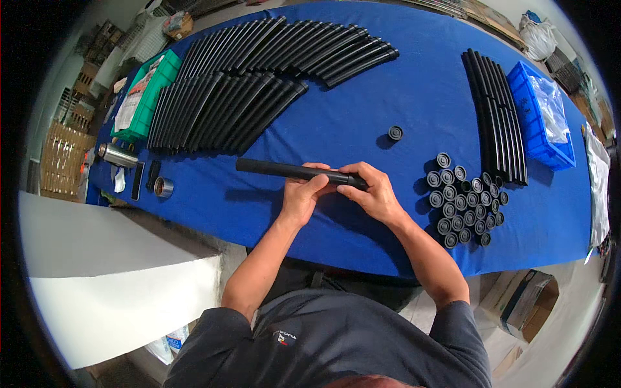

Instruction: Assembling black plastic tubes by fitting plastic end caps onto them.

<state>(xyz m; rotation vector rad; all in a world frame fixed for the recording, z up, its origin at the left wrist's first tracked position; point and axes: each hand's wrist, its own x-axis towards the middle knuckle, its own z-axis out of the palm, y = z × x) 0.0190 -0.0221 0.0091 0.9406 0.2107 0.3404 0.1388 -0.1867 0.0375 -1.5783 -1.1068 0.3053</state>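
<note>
A long black tube is held nearly level above the blue-covered table, tilting slightly down to the right. My left hand is closed around its middle, thumb on top. My right hand grips a black end cap at the tube's right end, and the fingers partly hide the joint. One loose round black cap lies beyond my right hand. Several more round caps are grouped on the cloth to the right, most with their ringed faces up.
Two rows of black tubes lie at the far left, next to a green crate. Further tubes lie at right beside a blue crate. A steel flask, a phone and a metal cup stand near the left edge.
</note>
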